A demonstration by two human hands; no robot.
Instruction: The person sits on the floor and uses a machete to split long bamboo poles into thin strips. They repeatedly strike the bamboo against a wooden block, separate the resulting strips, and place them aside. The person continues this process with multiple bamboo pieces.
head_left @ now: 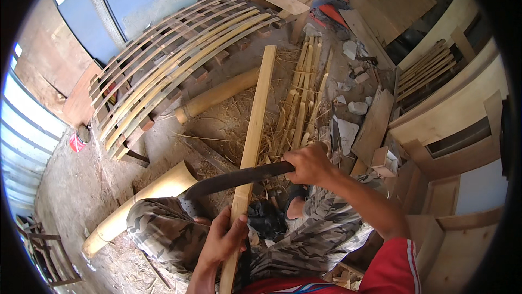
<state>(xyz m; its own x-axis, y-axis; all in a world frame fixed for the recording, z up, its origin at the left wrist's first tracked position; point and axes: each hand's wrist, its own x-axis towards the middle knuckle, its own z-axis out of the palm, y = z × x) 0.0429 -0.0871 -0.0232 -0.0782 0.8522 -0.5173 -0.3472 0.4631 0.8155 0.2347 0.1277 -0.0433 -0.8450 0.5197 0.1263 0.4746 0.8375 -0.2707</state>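
A long, pale bamboo slat [254, 136] slants up from my lap, its far end pointing away from me. My left hand [225, 233] is wrapped round its lower part. In my right hand [311, 164] is the handle of a machete with a dark, curved blade [234, 178]. The blade lies across the slat a little above my left hand, its tip reaching left over my knee. Whether the edge bites into the bamboo I cannot tell. My fingers hide most of the machete's handle. Both knees, in camouflage trousers [163, 228], are bent on either side of the slat.
Thick bamboo poles [217, 95] [147, 207] lie ahead and at left. Beyond, a slatted bamboo frame [185, 60] rests on blocks. Split strips [304, 87], shavings and rubble [357, 108] cover the ground ahead right. Wooden furniture panels [446, 114] stand at right.
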